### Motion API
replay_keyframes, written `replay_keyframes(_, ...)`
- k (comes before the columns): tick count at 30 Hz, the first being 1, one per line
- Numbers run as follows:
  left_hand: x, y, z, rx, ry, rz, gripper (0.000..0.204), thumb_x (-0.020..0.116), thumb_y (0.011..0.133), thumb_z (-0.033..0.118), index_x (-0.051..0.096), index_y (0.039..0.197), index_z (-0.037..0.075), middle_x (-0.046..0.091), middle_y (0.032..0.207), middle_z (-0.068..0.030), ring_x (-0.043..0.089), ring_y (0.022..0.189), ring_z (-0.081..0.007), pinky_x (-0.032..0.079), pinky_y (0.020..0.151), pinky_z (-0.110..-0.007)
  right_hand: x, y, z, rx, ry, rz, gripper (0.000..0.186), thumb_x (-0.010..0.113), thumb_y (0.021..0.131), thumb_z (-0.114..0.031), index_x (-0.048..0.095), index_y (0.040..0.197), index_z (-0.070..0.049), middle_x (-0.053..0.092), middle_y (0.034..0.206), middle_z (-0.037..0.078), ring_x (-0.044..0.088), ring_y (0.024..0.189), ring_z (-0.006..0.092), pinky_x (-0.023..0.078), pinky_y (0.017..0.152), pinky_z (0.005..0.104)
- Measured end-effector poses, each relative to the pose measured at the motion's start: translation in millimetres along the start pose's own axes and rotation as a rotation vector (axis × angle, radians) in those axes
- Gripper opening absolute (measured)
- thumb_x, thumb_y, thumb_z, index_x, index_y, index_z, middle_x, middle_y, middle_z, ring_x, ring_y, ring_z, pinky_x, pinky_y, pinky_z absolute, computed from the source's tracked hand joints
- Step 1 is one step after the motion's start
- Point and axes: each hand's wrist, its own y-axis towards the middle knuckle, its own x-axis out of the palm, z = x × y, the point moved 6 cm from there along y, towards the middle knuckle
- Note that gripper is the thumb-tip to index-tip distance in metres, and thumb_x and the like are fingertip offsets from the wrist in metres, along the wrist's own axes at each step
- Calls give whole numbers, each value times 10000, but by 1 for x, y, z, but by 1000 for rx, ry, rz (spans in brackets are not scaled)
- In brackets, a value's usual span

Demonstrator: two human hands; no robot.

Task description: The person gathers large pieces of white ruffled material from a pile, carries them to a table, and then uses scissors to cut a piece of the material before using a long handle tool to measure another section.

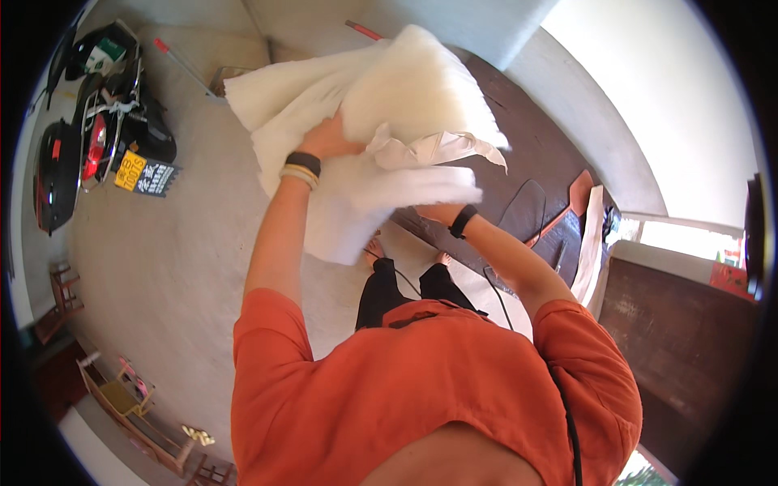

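Note:
A large, thick sheet of white fluffy batting (300, 105) is bunched and folded in front of me, part of it over a dark brown surface. My left hand (331, 138) grips the batting near its middle, with the fingertips sunk in a fold. Lower and to the right, my right hand (440, 212) holds the folded near edge from beneath, its fingers mostly hidden by the white layer. A crumpled strip of cream cloth (429, 150) lies on top of the fold, between and above my hands.
The dark brown tabletop (519, 121) holds an orange-red fly swatter (579, 193) and a dark cord (531, 186). A motorcycle (105, 130) stands at far left, near a red-ended stick (162, 46). Small wooden chairs (121, 397) are at lower left. A brown wooden panel (673, 324) is at right.

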Motion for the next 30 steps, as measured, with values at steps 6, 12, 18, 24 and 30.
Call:
replay_keyframes(6, 79, -49, -48, -259, -468, 26, 565, 617, 798, 414, 561, 1188, 9, 620, 1092, -231, 583, 1029, -350, 441, 874, -402, -20, -79, 19, 197, 756, 92, 507, 686, 812, -296, 554, 1192, 11, 589, 1167, 143, 571, 1035, 201, 434, 912, 294)
replay_keyframes(12, 47, -62, -18, -380, -593, -47, 396, 596, 861, 200, 567, 1205, 5, 632, 1094, -82, 586, 969, -172, 452, 853, -291, -36, -85, 17, -54, 1143, 613, 537, 638, 829, -131, 434, 1311, -12, 485, 1280, 132, 459, 1200, 233, 347, 1025, 354)
replay_keyframes(18, 14, -60, 0, -376, -734, -78, 368, 584, 870, 191, 566, 1188, 7, 633, 1061, -61, 600, 912, -145, 480, 801, -285, -68, -68, -59, -296, 481, 608, 297, 595, 815, -53, 609, 1110, -87, 511, 1244, 134, 457, 1191, 280, 368, 999, 346)
replay_keyframes(24, -32, -75, -25, -411, -893, 43, 358, 583, 856, 212, 584, 1126, -23, 627, 1011, -72, 591, 890, -156, 477, 777, -298, -90, -111, -43, -369, 902, 625, 176, 536, 862, -18, 599, 1025, 0, 609, 1104, 106, 588, 1014, 203, 464, 873, 318)
replay_keyframes(30, -59, -73, -20, -357, -947, 69, 345, 576, 883, 246, 588, 1097, -25, 632, 964, -55, 588, 838, -117, 483, 732, -273, -109, -169, -24, -546, 920, 654, 180, 600, 831, -85, 645, 999, -43, 589, 1170, 117, 454, 1219, 281, 370, 1007, 408)
